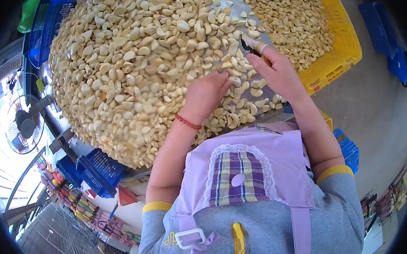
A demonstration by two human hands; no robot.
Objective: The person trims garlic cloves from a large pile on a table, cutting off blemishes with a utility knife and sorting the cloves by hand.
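Note:
A large heap of pale, clove-like pieces (138, 53) covers the metal table (265, 37). My left hand (206, 93), with a red bead bracelet at its wrist, rests at the heap's near right side. Its fingers are curled in among the pieces, and what they hold, if anything, is hidden. Just to the right, my right hand (278, 68) is closed on a small dark-bladed tool (251, 49). Pale wrapping covers a finger of that hand. Loose pieces (257, 92) lie spread below the tool, between the two hands and the table's edge.
At the upper right, a yellow crate (346, 47) holds many more pale pieces. Blue baskets (99, 169) hang at the lower left and stand at the upper left. Blue crates (382, 31) are at the far right. A fan (25, 124) stands at the left.

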